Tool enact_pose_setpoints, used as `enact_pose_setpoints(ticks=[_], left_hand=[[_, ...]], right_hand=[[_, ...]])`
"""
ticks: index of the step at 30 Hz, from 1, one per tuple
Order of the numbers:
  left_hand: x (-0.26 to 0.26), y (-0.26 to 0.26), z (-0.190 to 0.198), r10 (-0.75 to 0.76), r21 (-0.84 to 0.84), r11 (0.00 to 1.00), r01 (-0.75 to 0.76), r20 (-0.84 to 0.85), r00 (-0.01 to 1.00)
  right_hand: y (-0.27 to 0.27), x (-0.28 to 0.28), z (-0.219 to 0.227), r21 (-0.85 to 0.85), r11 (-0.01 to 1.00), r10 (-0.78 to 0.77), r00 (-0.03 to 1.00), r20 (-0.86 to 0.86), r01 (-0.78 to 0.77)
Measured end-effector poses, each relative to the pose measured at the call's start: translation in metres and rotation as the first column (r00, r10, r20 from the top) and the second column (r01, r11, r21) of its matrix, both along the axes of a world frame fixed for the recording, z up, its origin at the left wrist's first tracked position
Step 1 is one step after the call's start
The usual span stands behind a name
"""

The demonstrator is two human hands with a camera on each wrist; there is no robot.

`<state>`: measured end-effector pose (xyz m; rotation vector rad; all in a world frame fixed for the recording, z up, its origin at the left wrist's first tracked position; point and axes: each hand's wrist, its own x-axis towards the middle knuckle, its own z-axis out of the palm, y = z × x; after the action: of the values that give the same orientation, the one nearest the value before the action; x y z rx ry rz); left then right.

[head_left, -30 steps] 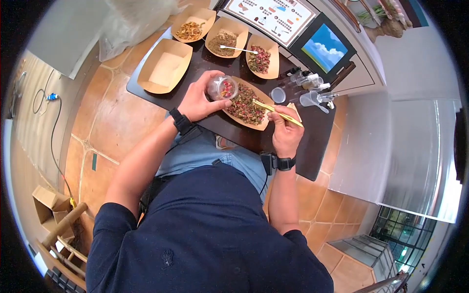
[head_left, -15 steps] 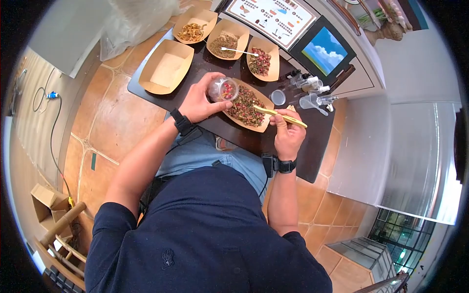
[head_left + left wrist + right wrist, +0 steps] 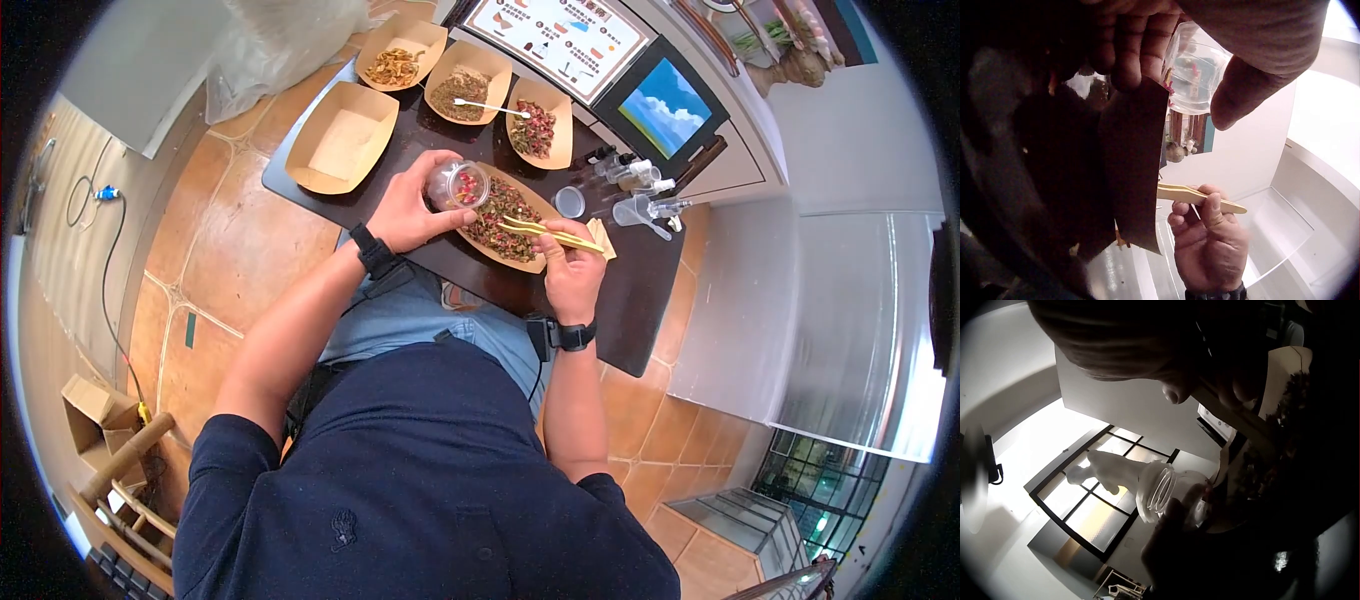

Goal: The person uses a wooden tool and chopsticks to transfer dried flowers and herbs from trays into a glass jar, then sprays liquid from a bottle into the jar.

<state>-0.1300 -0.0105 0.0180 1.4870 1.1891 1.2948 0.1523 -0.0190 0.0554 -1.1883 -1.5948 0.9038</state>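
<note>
My left hand [image 3: 405,208] grips a clear plastic jar [image 3: 447,184], its mouth tilted toward the right and some red petals inside. The jar [image 3: 1196,69] also shows between thumb and fingers in the left wrist view. My right hand [image 3: 573,278] pinches yellow tweezers [image 3: 560,236], whose tips lie over the dried herb and petal mix [image 3: 508,222]. That mix fills a paper tray [image 3: 530,265] beside the jar. In the left wrist view the tweezers [image 3: 1194,195] poke past the tray's dark side. The right wrist view is dark around the right fingers.
Behind stand paper trays of yellow dried pieces [image 3: 393,68], brown herbs with a white spoon [image 3: 490,106] across, and red buds [image 3: 536,130]. A bare paper tray [image 3: 335,150] sits left. A round lid [image 3: 569,202] and small bottles [image 3: 640,175] stand right, near a screen [image 3: 665,108].
The right hand with the tweezers shifted slightly right, then back left and lower over the mix. The left hand holds the jar in nearly the same spot.
</note>
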Motion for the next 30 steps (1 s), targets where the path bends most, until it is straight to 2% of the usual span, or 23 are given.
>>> enact_pose_setpoints(ticks=[7, 14, 16, 18, 23, 26, 28, 30], left_hand=[[0.000, -0.001, 0.004, 0.004, -0.006, 1.000, -0.004, -0.016, 1.000], [-0.001, -0.001, 0.003, 0.011, 0.018, 1.000, -0.011, -0.007, 1.000], [-0.001, -0.002, 0.006, -0.007, -0.019, 1.000, 0.007, -0.003, 1.000], [-0.001, -0.001, 0.005, -0.010, -0.023, 1.000, 0.010, 0.009, 1.000], [0.000, -0.002, 0.005, -0.018, -0.019, 1.000, 0.018, 0.029, 0.999], [-0.001, 0.000, 0.001, -0.014, -0.013, 1.000, 0.014, 0.011, 1.000], [-0.001, 0.001, -0.003, -0.021, 0.010, 1.000, 0.021, 0.004, 1.000], [-0.001, 0.000, 0.000, -0.025, 0.006, 1.000, 0.025, 0.004, 1.000]], right_hand=[[-0.001, 0.000, -0.001, 0.002, 1.000, -0.004, 1.000, 0.017, 0.004], [-0.004, -0.002, 0.005, -0.044, 0.999, -0.001, 0.999, -0.035, 0.000], [-0.005, -0.001, 0.007, -0.048, 0.999, -0.001, 0.999, -0.050, -0.001], [-0.005, 0.001, 0.013, 0.012, 1.000, 0.010, 0.994, -0.111, -0.008], [-0.003, 0.015, 0.018, 0.042, 0.999, 0.013, 0.995, -0.100, -0.009], [0.000, 0.018, 0.023, 0.066, 0.997, 0.040, 0.980, -0.196, -0.028], [0.001, 0.019, 0.024, 0.066, 0.997, 0.066, 0.931, -0.360, -0.045], [0.001, 0.017, 0.026, 0.090, 0.993, 0.104, 0.916, -0.388, -0.075]])
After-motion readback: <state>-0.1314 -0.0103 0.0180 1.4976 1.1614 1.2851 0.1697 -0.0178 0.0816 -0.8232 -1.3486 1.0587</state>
